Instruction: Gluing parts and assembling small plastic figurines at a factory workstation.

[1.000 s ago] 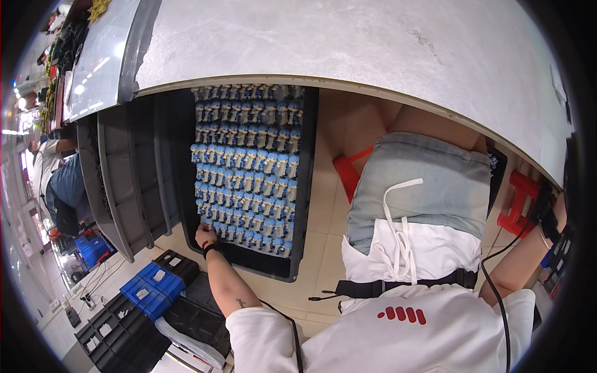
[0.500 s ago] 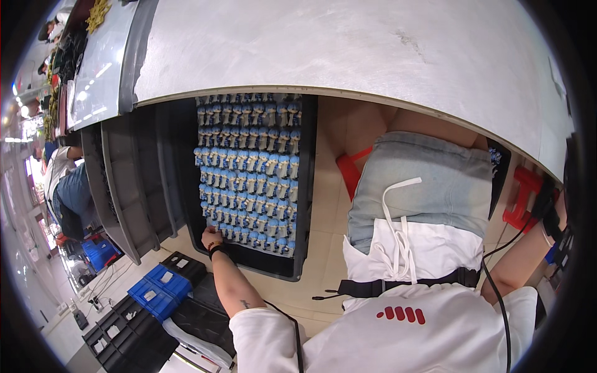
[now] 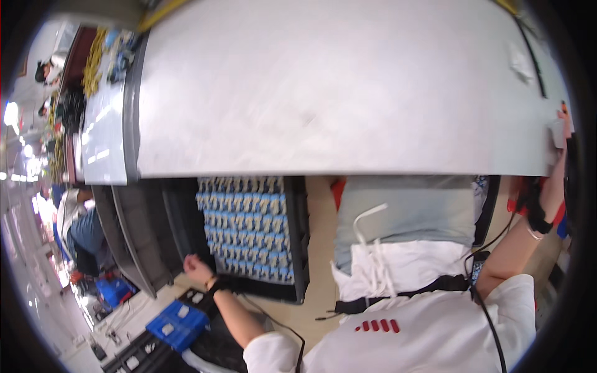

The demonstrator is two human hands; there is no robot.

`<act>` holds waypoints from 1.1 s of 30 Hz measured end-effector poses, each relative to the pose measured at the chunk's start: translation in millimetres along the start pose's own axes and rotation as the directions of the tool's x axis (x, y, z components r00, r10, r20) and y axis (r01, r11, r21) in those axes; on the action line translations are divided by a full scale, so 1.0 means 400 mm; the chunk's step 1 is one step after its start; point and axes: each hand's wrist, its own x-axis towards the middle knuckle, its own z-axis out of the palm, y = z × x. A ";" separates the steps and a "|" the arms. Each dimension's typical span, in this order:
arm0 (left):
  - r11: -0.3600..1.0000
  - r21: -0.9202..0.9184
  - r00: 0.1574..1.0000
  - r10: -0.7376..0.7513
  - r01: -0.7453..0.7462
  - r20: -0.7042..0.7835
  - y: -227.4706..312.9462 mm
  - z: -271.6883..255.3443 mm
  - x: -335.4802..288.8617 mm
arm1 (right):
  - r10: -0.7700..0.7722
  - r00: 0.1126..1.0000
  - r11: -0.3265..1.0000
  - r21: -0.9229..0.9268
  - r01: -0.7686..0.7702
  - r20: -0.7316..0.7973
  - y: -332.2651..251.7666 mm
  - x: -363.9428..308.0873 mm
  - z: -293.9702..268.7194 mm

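Observation:
Below the table's front edge, rows of small figures with blue tops and pale bodies fill a black crate. My left hand is by the crate's near left corner, beside its rim. Motion blurs its loosely bent fingers, and no object shows in them. At the far right rim my right hand is at the table's end, next to a small white piece. Its fingers are mostly hidden at the picture's dark edge, so whether it grips that piece is unclear.
A wide white table spans the top. Grey bins stand left of the crate, a blue tray at the lower left. A red object shows beneath the table. A person is at the far left.
My left hand has left the crate's near rim and moved slightly left. My right hand, out of sight before, has come up beside the table's right end. The view has shifted, showing more tabletop.

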 end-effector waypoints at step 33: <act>-0.040 -0.469 -0.286 0.838 -0.882 0.465 1.814 0.745 -0.623 | 0.100 0.995 0.990 0.098 -0.097 -0.025 -0.044 -0.022 -0.009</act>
